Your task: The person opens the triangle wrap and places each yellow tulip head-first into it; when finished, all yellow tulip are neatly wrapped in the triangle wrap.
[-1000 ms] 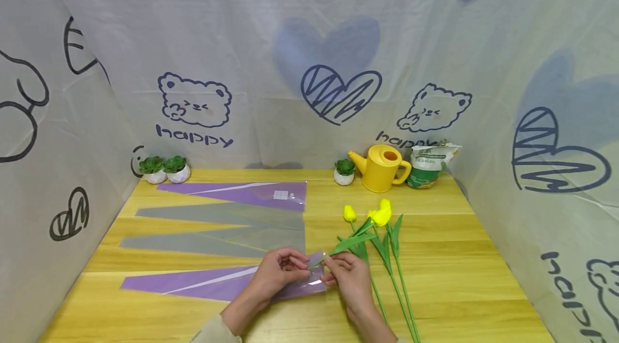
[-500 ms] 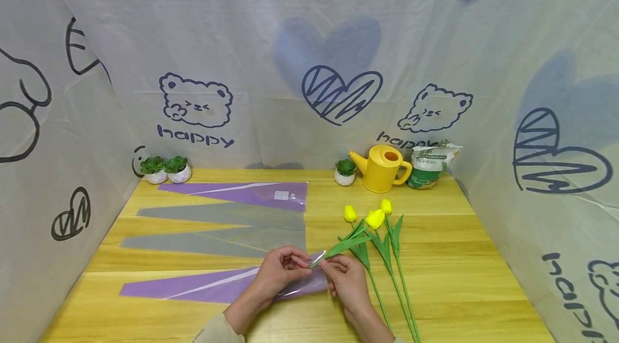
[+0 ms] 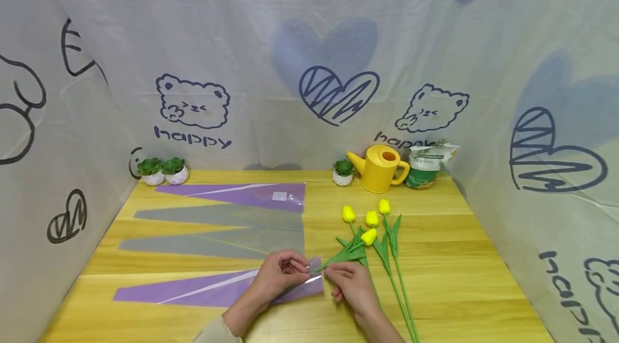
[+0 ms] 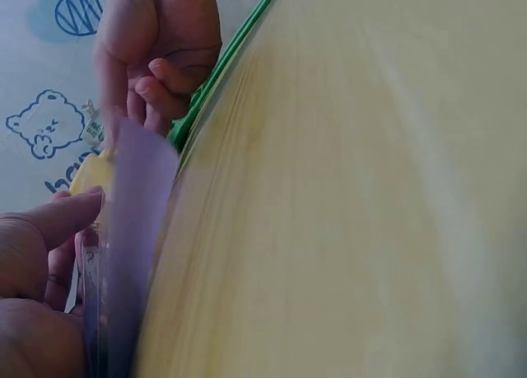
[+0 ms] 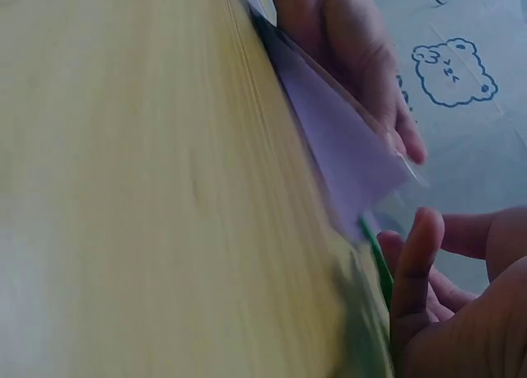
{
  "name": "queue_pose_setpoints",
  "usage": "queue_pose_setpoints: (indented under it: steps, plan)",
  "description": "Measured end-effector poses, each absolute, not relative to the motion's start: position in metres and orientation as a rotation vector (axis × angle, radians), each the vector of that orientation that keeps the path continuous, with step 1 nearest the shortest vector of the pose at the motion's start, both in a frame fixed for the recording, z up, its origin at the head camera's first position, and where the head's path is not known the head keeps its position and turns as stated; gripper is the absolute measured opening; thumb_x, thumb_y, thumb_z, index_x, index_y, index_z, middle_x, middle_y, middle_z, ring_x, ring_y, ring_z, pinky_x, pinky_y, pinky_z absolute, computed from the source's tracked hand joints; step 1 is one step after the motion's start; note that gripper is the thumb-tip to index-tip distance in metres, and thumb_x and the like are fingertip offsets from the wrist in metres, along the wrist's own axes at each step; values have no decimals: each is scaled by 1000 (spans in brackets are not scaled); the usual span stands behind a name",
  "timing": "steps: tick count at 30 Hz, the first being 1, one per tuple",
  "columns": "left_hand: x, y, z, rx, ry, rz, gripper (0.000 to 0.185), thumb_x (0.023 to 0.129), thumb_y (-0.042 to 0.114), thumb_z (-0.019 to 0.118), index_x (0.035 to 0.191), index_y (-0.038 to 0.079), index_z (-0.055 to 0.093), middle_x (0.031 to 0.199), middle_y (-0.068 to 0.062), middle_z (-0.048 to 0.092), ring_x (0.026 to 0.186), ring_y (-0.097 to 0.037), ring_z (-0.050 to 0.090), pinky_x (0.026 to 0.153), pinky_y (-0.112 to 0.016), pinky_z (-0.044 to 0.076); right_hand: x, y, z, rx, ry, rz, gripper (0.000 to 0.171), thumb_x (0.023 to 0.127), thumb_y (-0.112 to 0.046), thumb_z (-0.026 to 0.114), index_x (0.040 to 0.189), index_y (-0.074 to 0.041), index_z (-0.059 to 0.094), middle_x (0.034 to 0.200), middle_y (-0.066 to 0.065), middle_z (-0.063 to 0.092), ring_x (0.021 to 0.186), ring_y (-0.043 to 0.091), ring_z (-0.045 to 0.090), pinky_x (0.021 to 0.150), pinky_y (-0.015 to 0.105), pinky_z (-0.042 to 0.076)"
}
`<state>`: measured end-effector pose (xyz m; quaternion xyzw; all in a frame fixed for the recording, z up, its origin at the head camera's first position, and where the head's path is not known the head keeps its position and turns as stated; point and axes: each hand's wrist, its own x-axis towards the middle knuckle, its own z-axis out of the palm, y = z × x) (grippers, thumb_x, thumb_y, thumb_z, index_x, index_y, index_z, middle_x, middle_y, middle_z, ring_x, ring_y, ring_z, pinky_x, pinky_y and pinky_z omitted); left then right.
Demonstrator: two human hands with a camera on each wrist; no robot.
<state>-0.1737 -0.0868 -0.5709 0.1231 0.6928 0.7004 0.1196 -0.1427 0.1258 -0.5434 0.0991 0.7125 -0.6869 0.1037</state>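
My left hand (image 3: pixel 280 273) pinches the open end of a purple flower sleeve (image 3: pixel 213 285) with a clear front, and the left wrist view shows the thumb laid along its edge. A yellow tulip (image 3: pixel 369 237) has its green stem running into the sleeve mouth. At that mouth is my right hand (image 3: pixel 352 285), thumb and index finger close to each other beside the clear edge; I cannot tell whether they grip the film. The stem (image 5: pixel 378 263) passes behind these fingers in the right wrist view. Further tulips (image 3: pixel 394 257) lie to the right of the hand.
Two grey sleeves (image 3: pixel 208 241) and another purple sleeve (image 3: pixel 261 192) lie flat behind the left hand. Along the back stand potted succulents (image 3: pixel 175 172), a yellow watering can (image 3: pixel 381 171) and a green-white bag (image 3: pixel 425 168). A printed curtain surrounds the table.
The yellow tulip's bloom has dropped towards me and slightly left. My right fingers have shifted from the stem and leaf towards the sleeve edge. The left hand stays nearly in place.
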Motion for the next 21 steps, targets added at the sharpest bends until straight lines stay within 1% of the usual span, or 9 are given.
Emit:
queue_pose_setpoints:
  steps: [3, 6, 10, 14, 17, 19, 21]
  plan:
    - [-174, -87, -570, 359, 2022, 2046, 32, 79, -5, 84, 107, -11, 70, 95, -29, 73, 75, -6, 68, 67, -17, 53, -145, 135, -538, 305, 2127, -2027, 31, 96, -9, 73, 117, 12, 68, 99, 18, 79, 56, 8, 61, 49, 18, 52]
    - [-174, -88, -570, 364, 2016, 2042, 33, 79, -5, 84, 107, -12, 70, 96, -31, 72, 75, -7, 68, 67, -17, 54, -151, 148, -530, 318, 2186, -2018, 28, 96, -8, 72, 119, 9, 68, 101, 19, 78, 62, 11, 64, 53, 18, 54]
    - [-174, -88, -570, 372, 2007, 2038, 34, 79, -5, 84, 108, -13, 69, 97, -32, 72, 75, -7, 67, 67, -17, 53, -162, 171, -520, 288, 2337, -1983, 28, 97, -7, 71, 121, 6, 69, 106, 20, 74, 73, 18, 68, 59, 24, 58]
    - [-173, -88, -570, 371, 2000, 2038, 34, 79, -5, 84, 108, -13, 69, 97, -33, 72, 75, -7, 67, 66, -17, 53, -174, 194, -513, 179, 2554, -1875, 29, 98, -9, 72, 123, 4, 70, 116, 19, 72, 90, 20, 68, 72, 24, 59]
    - [-173, -88, -570, 373, 1995, 2041, 34, 79, -5, 84, 109, -13, 69, 98, -33, 72, 75, -7, 68, 67, -17, 54, -184, 208, -512, 83, 2695, -1744, 27, 98, -11, 72, 123, -1, 72, 124, 15, 70, 105, 22, 63, 83, 22, 55]
    - [-173, -88, -570, 376, 1994, 2042, 34, 79, -5, 84, 109, -13, 69, 98, -33, 72, 75, -7, 68, 67, -17, 54, -191, 216, -516, 19, 2762, -1650, 26, 97, -11, 74, 122, -4, 74, 128, 14, 68, 109, 27, 61, 89, 29, 53]
    - [-173, -88, -570, 378, 1993, 2042, 35, 79, -5, 84, 109, -12, 69, 98, -33, 72, 76, -7, 68, 68, -17, 54, -197, 222, -520, -37, 2807, -1547, 26, 96, -14, 75, 121, -8, 75, 132, 11, 67, 118, 31, 59, 98, 39, 52]
